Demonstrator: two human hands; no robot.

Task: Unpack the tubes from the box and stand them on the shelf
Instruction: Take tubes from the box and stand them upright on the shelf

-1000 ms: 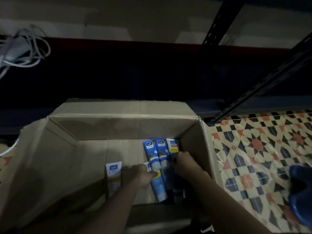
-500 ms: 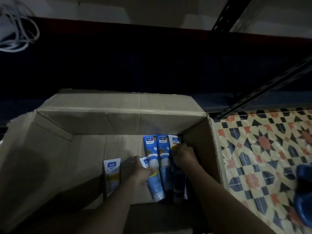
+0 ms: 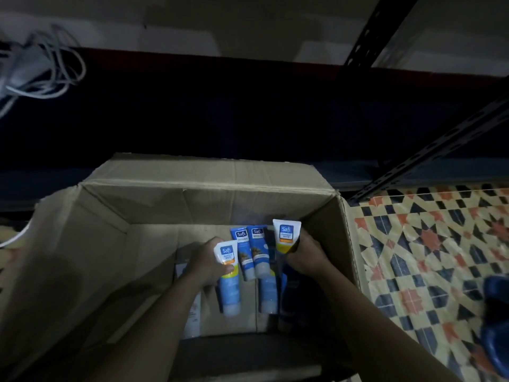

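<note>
Both my hands are down inside an open cardboard box point(image 3: 104, 244). My left hand point(image 3: 205, 261) grips a white and blue tube point(image 3: 228, 274), its crimped end up. A white tube with a yellow band point(image 3: 286, 234) is held in my right hand point(image 3: 305, 256), raised near the box's right wall. Two blue tubes point(image 3: 252, 252) lie side by side on the box floor between my hands. One more tube point(image 3: 268, 295) lies below them, and a pale tube point(image 3: 192, 315) lies partly hidden under my left forearm. The shelf point(image 3: 248, 117) beyond the box is dark.
A slotted metal shelf upright point(image 3: 429, 150) slants at the right. Patterned tile floor point(image 3: 429, 244) lies right of the box, with a blue object point(image 3: 495, 321) at the right edge. Coiled white cables point(image 3: 41, 70) hang at the upper left.
Each hand has closed on a tube and lifted it off the box floor. The right tube has risen toward the box's right wall. The camera has tilted a little.
</note>
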